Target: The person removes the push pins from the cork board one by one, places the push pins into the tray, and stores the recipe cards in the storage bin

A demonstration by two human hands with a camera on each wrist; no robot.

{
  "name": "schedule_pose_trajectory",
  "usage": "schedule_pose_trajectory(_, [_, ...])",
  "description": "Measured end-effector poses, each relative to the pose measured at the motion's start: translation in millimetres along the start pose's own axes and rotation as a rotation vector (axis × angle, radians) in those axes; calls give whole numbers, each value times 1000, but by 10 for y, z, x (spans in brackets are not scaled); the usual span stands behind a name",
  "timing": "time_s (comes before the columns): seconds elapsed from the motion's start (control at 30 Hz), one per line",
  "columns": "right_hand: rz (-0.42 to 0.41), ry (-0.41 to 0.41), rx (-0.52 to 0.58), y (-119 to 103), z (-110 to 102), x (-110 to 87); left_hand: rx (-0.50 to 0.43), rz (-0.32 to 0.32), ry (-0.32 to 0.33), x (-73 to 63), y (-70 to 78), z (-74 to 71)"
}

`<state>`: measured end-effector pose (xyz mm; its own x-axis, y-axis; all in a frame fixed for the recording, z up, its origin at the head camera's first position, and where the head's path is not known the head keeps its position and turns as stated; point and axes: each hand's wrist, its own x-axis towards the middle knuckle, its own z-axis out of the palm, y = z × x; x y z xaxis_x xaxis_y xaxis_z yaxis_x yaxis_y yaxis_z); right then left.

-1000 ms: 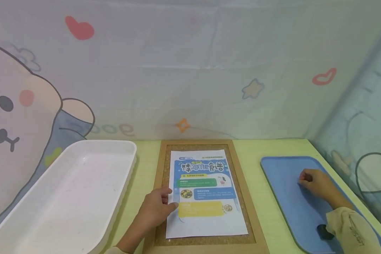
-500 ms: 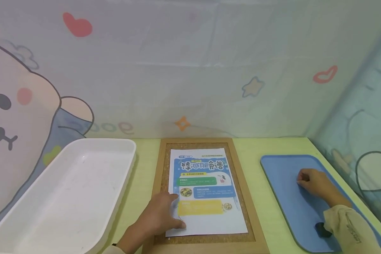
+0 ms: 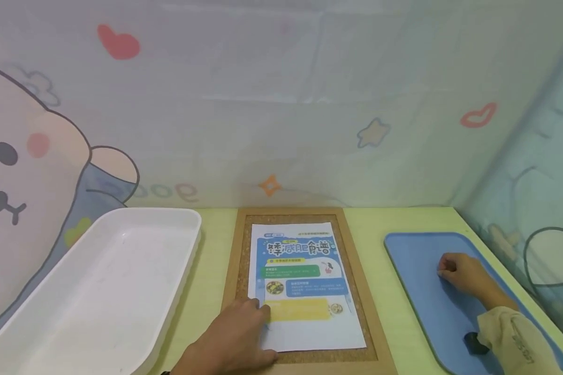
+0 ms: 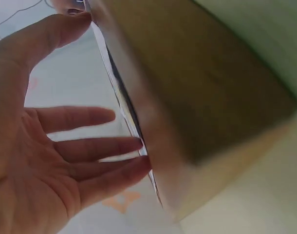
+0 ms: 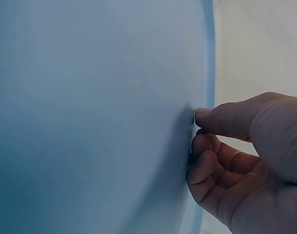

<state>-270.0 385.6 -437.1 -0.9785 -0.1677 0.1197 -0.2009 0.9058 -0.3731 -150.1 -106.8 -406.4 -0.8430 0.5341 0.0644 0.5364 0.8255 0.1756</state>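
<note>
My left hand (image 3: 234, 333) lies spread over the lower left of a corkboard (image 3: 305, 357) with a wooden frame. Its fingers reach onto the left edge of a printed sheet of paper (image 3: 319, 333), and the thumb is near the sheet's lower left corner. In the left wrist view, straight fingertips (image 4: 134, 144) are right at the paper's edge. Over at the right, my right hand (image 3: 462, 273) rests on a blue tray (image 3: 417, 255). The right wrist view has its fingers (image 5: 202, 170) loosely curled against the tray, with nothing visible between thumb and fingers.
A deep white tray (image 3: 89, 291) stands to the left of the corkboard. A small black object (image 3: 476, 344) shows beside the right sleeve (image 3: 516, 333), over the blue tray. A printed cloth backdrop (image 3: 281, 104) rises behind the pale yellow table (image 3: 370, 234).
My left hand has moved down along the paper's left side to its lower left corner, its thumb spreading away from the fingers. The right hand has barely shifted.
</note>
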Motion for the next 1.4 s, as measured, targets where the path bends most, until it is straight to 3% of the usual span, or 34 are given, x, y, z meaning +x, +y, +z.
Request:
schedule_pose_trajectory(0.23, [8,6,0,-13,1,-8,40,29,-45,5,11,-30])
schedule_pose_trajectory(0.57, [-34,77,-145,-100,-16,0,82,27,-58,-9,70,-37])
schedule_pose_trajectory(0.97, [-23,25,-187,-160,3,-34,83,34,-64,-50,76,25])
schedule_pose_trajectory(1.2, [-28,-28,-200,-291,-165,74,89,108,9,-74,-7,58])
schedule_pose_trajectory(1.4, [-137,-58,-61,-902,-258,231,54,177,168,-76,-159,120])
